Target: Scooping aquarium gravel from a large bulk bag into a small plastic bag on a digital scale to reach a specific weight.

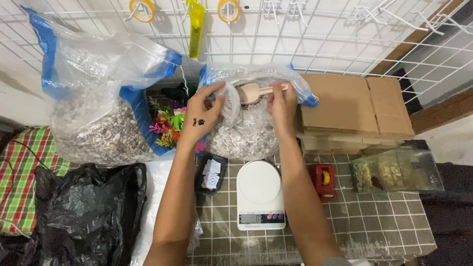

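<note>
My left hand (203, 112) grips the rim of a small clear plastic bag (229, 104), holding it open over a large clear sack of pale gravel (246, 135). My right hand (282, 102) holds a beige plastic scoop (252, 92) by its handle, its bowl at the mouth of the small bag. Both hands are above the sack, just behind a white kitchen scale (259, 193) on the tiled tabletop (374, 221).
A bigger gravel sack with blue edges (93, 103) stands at the left, colourful plastic plants (167, 127) between the sacks. A black tray of white slips (211, 173), a red tape dispenser (323, 180), flat cardboard (354, 111), a clear box (394, 171), a black bag (84, 212).
</note>
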